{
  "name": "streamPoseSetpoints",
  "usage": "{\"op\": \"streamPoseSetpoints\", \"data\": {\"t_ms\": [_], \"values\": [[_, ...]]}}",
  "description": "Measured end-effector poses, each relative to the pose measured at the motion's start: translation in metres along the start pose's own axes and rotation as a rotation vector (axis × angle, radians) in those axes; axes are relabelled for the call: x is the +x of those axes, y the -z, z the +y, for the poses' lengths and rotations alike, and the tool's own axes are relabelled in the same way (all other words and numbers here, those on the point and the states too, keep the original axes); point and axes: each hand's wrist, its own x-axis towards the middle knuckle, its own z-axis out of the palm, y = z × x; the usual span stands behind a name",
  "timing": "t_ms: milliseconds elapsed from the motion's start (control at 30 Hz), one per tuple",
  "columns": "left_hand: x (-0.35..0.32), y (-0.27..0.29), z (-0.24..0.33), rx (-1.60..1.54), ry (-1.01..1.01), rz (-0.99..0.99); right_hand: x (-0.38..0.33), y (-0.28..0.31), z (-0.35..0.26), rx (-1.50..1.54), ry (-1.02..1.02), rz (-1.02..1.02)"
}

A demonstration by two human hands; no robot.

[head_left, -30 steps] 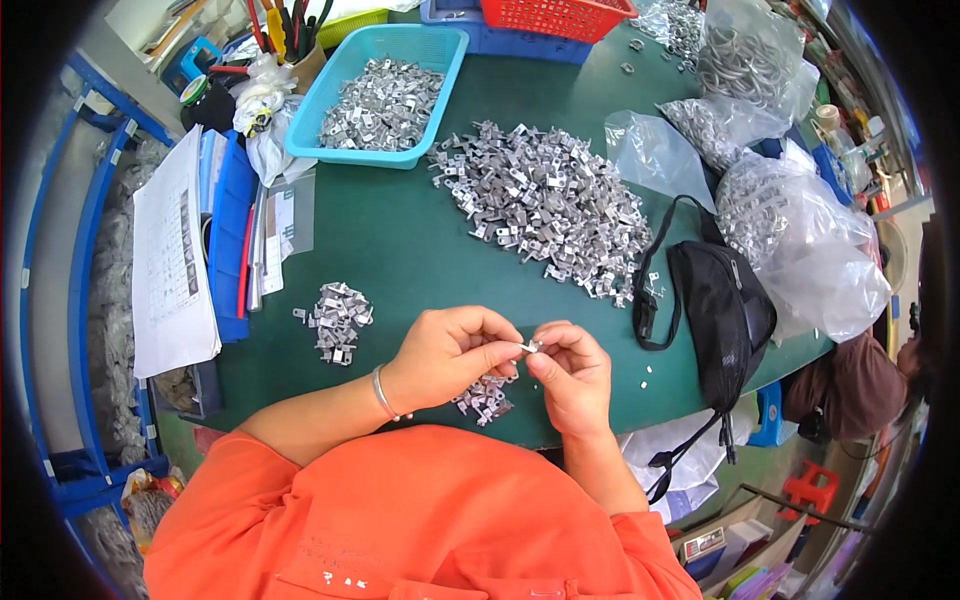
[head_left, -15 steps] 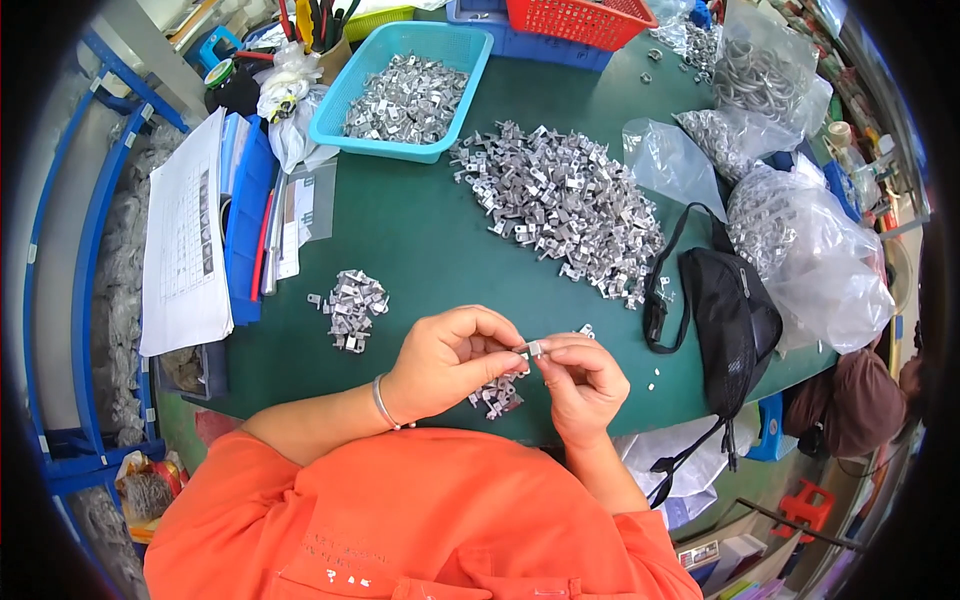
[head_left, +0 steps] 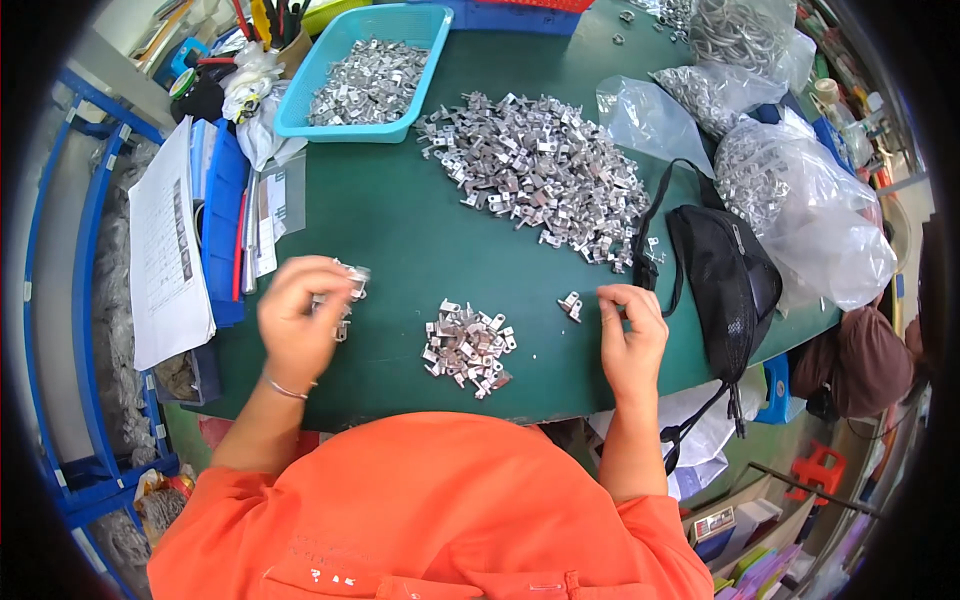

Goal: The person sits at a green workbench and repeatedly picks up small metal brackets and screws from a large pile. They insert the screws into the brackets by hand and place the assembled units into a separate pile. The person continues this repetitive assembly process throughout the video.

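My left hand is over the small left pile of metal brackets, hiding much of it. Its thumb and forefinger close on a blurred metal bracket above the pile's far edge. On the right, my right hand hovers with fingers loosely curled, thumb and forefinger slightly apart, and nothing visible between them. Just left of its fingertips lies a little cluster of brackets. Between my hands, close to the table's front edge, sits another small bracket pile.
A large bracket heap spreads across the green table. Behind it stands a turquoise basket of brackets. Papers and a blue file holder stand left. A black pouch and plastic bags lie right.
My hands have parted from around one bracket at the middle pile. The left went to the left pile, the right moved right beside the little cluster. The whole view has shifted slightly.
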Motion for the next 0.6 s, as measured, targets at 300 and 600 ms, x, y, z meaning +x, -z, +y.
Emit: {"op": "streamPoseSetpoints", "data": {"t_ms": [300,600], "values": [[-0.021,0.031,-0.034,0.367,-0.009,-0.056,0.003,-0.016,-0.001,-0.111,-0.014,-0.233],[-0.008,-0.049,0.012,-0.406,0.144,-0.286,-0.006,-0.019,-0.032,0.865,-0.544,-0.252]]}}
